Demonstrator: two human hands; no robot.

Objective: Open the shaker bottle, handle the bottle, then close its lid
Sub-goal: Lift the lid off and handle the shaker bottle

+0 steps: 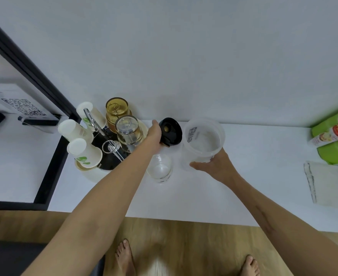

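At frame centre, our left hand [155,132] gripped the black lid [170,134]; our right hand [214,165] clasped the open shaker bottle [203,142].

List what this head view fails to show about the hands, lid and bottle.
- Left hand grip on the black lid: fingers hidden behind hand and lid.
- Shaker bottle contents: clear wall and blur leave it unsure.
- Bottle print: too blurred to read.
- Right hand fingertips: hidden behind the bottle.
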